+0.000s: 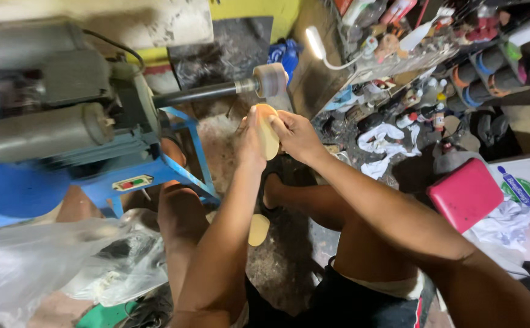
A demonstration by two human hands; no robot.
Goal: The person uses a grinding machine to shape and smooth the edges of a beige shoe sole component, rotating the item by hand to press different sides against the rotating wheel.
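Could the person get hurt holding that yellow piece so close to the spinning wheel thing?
Maybe, yes. Both the left hand and right hand grip the tan shoe sole piece just under the sanding drum, so fingers could likely slip into it. The piece is thin, so the drum might grab and fling it. The bare legs and foot sit right beneath, where dust or the piece could land.

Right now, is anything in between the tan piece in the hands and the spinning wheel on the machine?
Nothing visible. Both hands, left and right, hold the flat tan sole-shaped piece just below the grey sanding wheel on the machine's dark shaft; only a small open gap separates them.
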